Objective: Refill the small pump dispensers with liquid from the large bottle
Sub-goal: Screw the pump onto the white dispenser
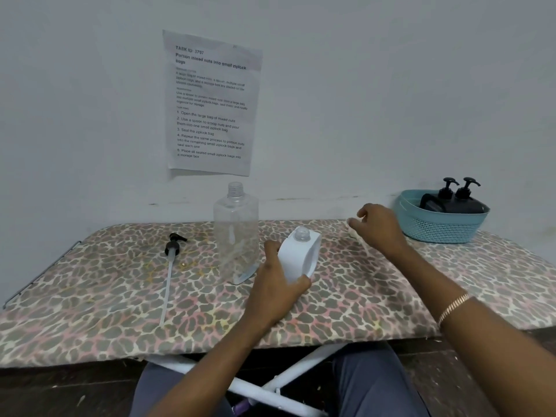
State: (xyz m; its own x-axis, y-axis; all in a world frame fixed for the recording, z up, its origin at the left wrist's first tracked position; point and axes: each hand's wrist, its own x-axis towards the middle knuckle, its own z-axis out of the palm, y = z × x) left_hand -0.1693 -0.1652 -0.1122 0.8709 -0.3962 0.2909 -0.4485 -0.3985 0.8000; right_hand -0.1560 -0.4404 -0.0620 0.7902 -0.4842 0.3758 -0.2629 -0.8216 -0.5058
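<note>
Head camera looks down on a leopard-print covered board (346,308) that fills the lower half of the frame. At centre, the left hand (278,291) is wrapped around the lower body of a white bottle (299,255), thumb on its left side and fingers curled round the right. That bottle is uncapped; its long axis runs nearly upright but leans, with the open neck pointing up and slightly toward the wall. Just left of it, apart from the hand, stands a tall clear bottle (236,233), upright, its open threaded neck pointing straight up. Farther left a black pump head (174,245) lies flat on the cover, its long white dip tube trailing toward the lower left of the frame. The right hand (377,227) hovers right of centre, fingers loosely spread and holding nothing, a gold bracelet (452,308) on its wrist. At the right edge, a teal basket (442,228) holds two dark pump dispensers (457,200). A printed sheet (210,103) hangs on the wall above.
</note>
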